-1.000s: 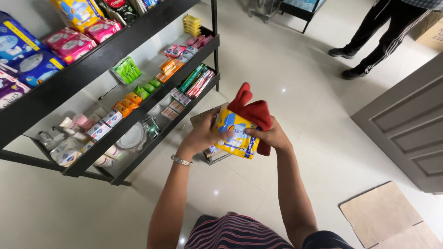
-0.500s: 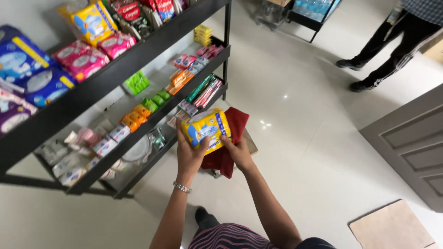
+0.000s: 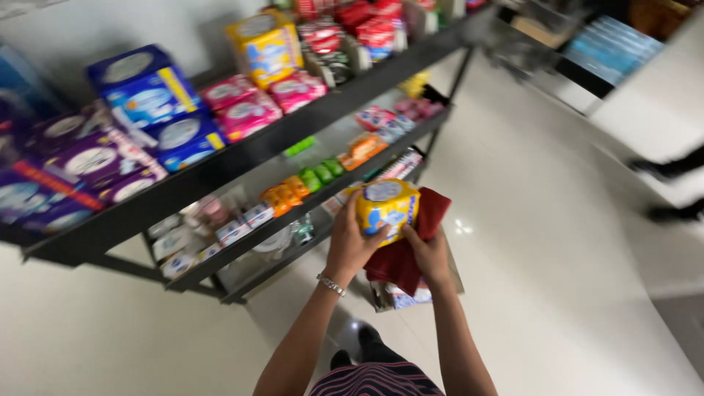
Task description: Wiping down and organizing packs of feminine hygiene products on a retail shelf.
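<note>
A yellow soft pack (image 3: pixel 385 209) with blue and white print is held up in front of me by both hands. My left hand (image 3: pixel 348 246), with a bracelet at the wrist, grips its left side. My right hand (image 3: pixel 429 257) holds its lower right side together with a dark red cloth (image 3: pixel 411 253) that hangs behind and below the pack. The pack is level with the middle shelf (image 3: pixel 293 213) of a black rack.
The black rack (image 3: pixel 220 169) on the left holds blue, purple, pink and yellow packs on top and small orange and green items lower down. A box of goods (image 3: pixel 407 297) sits on the pale floor under my hands. Another person's shoes (image 3: pixel 671 191) are at the right edge.
The pack and cloth have risen in front of the rack, and my view has swung up and left, bringing the top shelf's packs closer. The person at the right has slid toward the edge.
</note>
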